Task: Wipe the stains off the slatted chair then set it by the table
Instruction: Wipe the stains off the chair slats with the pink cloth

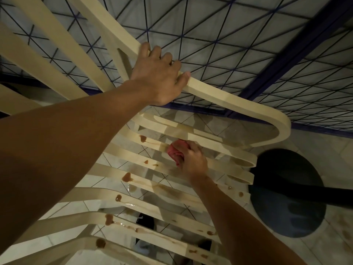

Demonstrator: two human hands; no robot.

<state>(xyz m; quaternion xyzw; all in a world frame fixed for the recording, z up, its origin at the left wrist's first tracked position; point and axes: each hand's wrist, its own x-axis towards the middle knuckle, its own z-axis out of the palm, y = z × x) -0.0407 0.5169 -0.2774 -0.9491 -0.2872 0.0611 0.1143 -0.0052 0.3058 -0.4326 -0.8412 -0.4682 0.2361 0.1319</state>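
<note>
I am watching the slatted chair [152, 190] from directly above; it is filling the middle and left of the view, with its seat slats running below me and its back slats rising to the upper left.

My left hand [156, 73] is curling over the curved armrest [229, 98], fingers wrapped on the far edge and thumb on the near one, steadying the frame. My right hand [193, 159] is bunching a pink cloth [174, 152] in its fingers and pressing it onto a slat towards the far end of the seat.

Brown stains [127, 177] are dotting most of the slats nearer to me than the cloth, some trailing wet streaks, so I am judging the wiping far from finished.

The chair is looking like moulded plastic: light, fairly stiff, slick where it is wet. I am expecting the slats to flex under hard rubbing, so bracing on the armrest is making sense. For carrying it, I am judging the armrest and the top of the back to be the dry, sound holds.

Beside the chair's right front corner a dark round object [286, 197] is sitting on the tiled floor [315, 146], and I am guessing it could snag a leg. Beyond the armrest a grid-patterned surface [229, 35] with a dark blue border is spreading; whether it is the table I cannot tell.
</note>
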